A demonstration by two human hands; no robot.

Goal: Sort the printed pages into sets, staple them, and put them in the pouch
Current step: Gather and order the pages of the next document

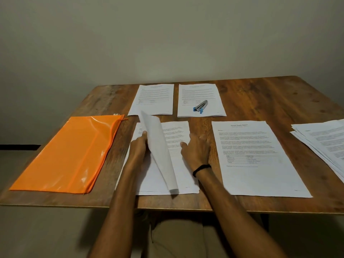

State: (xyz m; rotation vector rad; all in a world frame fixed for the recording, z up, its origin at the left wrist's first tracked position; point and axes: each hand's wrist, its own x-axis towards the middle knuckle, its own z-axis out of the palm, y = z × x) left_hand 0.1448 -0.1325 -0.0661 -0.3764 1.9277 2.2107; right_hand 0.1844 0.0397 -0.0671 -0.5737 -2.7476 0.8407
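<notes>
A set of printed pages (pixel 178 170) lies at the front middle of the wooden table (pixel 260 101). My left hand (pixel 138 146) grips its top sheet (pixel 158 144), lifted and curled up on edge. My right hand (pixel 197 146) rests flat on the page beneath, fingers spread. Another printed set (pixel 258 157) lies to the right, a fanned loose stack (pixel 323 144) at the right edge. Two more sets lie at the back, one at back left (pixel 152 99) and one at back right (pixel 201 97) with a silver and blue stapler (pixel 200 107) on it. The orange zip pouch (pixel 70 153) lies flat on the left.
The table's front edge (pixel 167 209) runs just below the pages, and my knees show under it. A plain wall stands behind the table. Bare wood shows at the back right corner.
</notes>
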